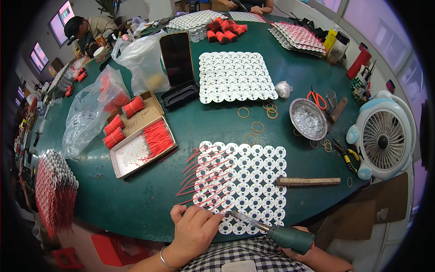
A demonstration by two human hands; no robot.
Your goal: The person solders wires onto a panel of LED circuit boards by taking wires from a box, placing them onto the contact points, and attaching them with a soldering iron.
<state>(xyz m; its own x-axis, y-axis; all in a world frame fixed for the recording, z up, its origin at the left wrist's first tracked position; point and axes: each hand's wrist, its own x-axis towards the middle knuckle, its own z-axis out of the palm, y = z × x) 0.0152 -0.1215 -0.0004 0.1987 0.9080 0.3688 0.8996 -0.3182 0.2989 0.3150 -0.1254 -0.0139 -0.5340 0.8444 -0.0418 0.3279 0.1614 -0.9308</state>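
Observation:
A panel of round white circuit boards point(257, 176) lies before me, with thin red wires point(195, 177) fixed to its left columns and trailing left. My left hand point(195, 228) is closed at the panel's lower left corner, thumb and forefinger pinched on a red wire whose end shows by the fingertips. My right hand point(293, 254) grips a green soldering gun point(292, 239) from below, its fingers mostly hidden behind the body. The gun's metal tip meets the panel just right of my left fingertips. A wooden strip point(309, 181) rests against the panel's right edge.
Left stands a cardboard box point(118, 164) of cut red wires. A second white panel point(235, 77) lies farther off. Right are a metal bowl point(309, 119), orange-handled scissors point(317, 99), yellow-handled pliers point(349, 158) and a fan point(383, 138). Other people work at the far side.

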